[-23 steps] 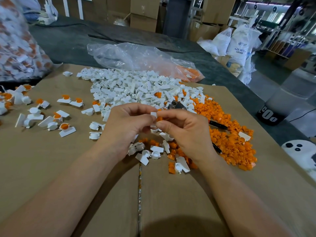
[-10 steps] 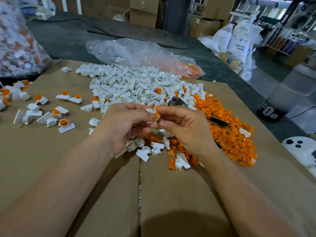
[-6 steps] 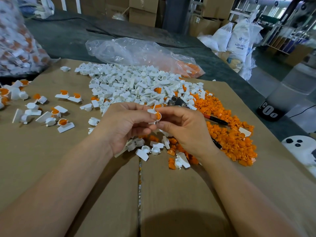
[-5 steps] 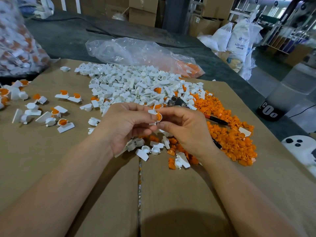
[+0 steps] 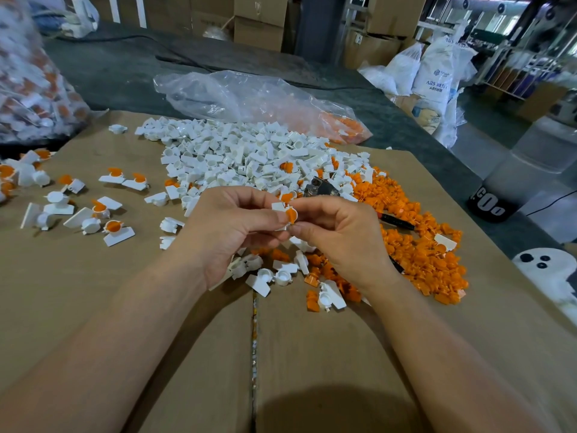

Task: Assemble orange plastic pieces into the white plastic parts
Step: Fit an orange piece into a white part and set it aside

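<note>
pinched by left hand (image 5: 224, 232) and right hand (image 5: 340, 242) at centre, a white part (image 5: 278, 207); clear bag (image 5: 249, 98) at 12 o'clock held loose orange pieces (image 5: 346, 126); second bag (image 5: 18, 57) at 10 o'clock held white-and-orange parts (image 5: 37, 98); an orange piece (image 5: 292, 215) sat in the white part's round cup

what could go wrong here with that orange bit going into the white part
Left hand and right hand pinch the white part and orange piece by fingertips only, so the piece may seat crooked or slip. Dropped, it could mix into the loose pieces or fall into the cardboard seam.
</note>
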Demonstrator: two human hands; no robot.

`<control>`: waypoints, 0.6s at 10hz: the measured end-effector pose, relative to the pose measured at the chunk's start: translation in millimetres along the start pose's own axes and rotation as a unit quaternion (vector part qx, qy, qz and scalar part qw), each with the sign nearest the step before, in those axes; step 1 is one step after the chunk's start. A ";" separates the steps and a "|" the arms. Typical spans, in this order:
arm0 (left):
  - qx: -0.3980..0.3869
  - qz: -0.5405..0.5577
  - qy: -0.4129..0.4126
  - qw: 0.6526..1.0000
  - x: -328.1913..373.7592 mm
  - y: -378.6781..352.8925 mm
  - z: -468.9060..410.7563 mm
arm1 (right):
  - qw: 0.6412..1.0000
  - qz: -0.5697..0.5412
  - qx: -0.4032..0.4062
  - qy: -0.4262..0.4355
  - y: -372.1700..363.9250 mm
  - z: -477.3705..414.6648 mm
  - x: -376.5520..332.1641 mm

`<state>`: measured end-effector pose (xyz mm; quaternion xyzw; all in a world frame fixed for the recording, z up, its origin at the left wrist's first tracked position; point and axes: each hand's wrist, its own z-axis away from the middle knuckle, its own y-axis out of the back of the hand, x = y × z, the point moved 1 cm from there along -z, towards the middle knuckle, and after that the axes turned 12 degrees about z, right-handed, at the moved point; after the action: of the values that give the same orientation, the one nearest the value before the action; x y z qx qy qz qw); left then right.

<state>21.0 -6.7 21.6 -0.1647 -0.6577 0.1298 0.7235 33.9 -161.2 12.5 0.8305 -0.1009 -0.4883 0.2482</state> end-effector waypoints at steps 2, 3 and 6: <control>0.010 -0.006 -0.001 1.000 0.5 -0.4 -0.1 | 1.000 -0.013 0.005 0.028 1.3 0.5 -2.3; 0.009 -0.012 -0.002 1.000 0.6 0.4 0.1 | 0.999 -0.030 0.000 0.042 1.5 0.7 -2.6; -0.003 -0.043 0.004 0.999 -0.6 0.5 0.8 | 0.998 -0.014 0.009 0.068 1.2 0.1 2.4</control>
<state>20.2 -6.4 21.0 -0.1390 -0.6613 0.0958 0.7308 35.0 -163.2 11.3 0.8653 -0.0766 -0.4335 0.2398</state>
